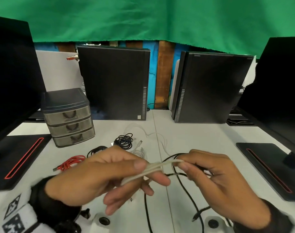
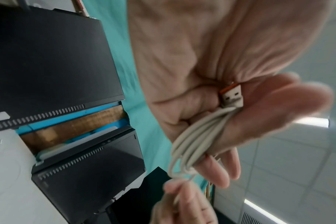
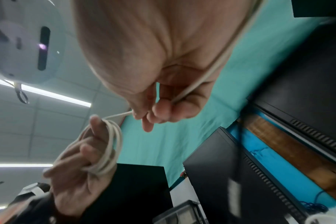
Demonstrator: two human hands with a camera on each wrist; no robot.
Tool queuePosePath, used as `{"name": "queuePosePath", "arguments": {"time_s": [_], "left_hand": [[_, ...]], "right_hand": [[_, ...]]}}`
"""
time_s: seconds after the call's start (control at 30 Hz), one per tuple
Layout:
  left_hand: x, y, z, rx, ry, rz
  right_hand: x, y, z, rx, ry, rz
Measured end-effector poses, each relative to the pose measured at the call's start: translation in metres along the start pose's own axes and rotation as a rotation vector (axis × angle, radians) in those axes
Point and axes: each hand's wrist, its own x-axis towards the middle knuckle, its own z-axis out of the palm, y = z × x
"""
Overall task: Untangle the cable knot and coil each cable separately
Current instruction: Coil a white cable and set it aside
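The left hand (image 1: 99, 175) held a thin off-white rubber cable (image 1: 153, 169), looped in several turns round its fingers, above the grey table (image 1: 202, 137). The right hand (image 1: 224, 179), just beside it, pinched the cable's free run between thumb and fingertips.

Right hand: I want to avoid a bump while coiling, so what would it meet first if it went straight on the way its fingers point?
Probably the left hand, whose fingers carry the white cable loops; depth is uncertain.

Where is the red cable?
In the head view, the red cable lies bunched on the table's left side, just beyond the left hand.
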Motion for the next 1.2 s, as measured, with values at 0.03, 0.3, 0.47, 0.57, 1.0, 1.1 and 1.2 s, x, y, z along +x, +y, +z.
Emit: {"name": "queuePosePath", "arguments": {"time_s": [0.03, 0.3, 0.47, 0.57, 1.0, 1.1, 1.2], "left_hand": [[-0.001, 0.002, -0.001, -0.066, -0.020, 0.038], [0.018, -0.007, 0.014, -0.468, 0.336, 0.360], [0.028, -0.019, 0.016, -0.009, 0.726, 0.425], [0.030, -0.029, 0.016, 0.462, 0.765, 0.402], [0.032, -0.046, 0.040, 0.733, 0.455, 0.048], [0.029, -0.041, 0.041, 0.685, 0.404, -0.018], [0.029, -0.042, 0.040, 0.706, 0.447, -0.024]], "right_hand": [[0.000, 0.004, 0.002, -0.012, -0.013, 0.015], [-0.013, 0.022, 0.054, -0.137, -0.167, 0.131], [-0.020, 0.001, 0.068, -0.086, -0.207, 0.214], [-0.023, -0.008, 0.068, -0.160, -0.171, 0.182], [-0.015, -0.038, 0.031, 0.233, 0.139, 0.064], [-0.013, -0.035, 0.021, 0.165, -0.029, -0.003], [-0.017, -0.031, 0.020, -0.008, -0.042, -0.074]]}}
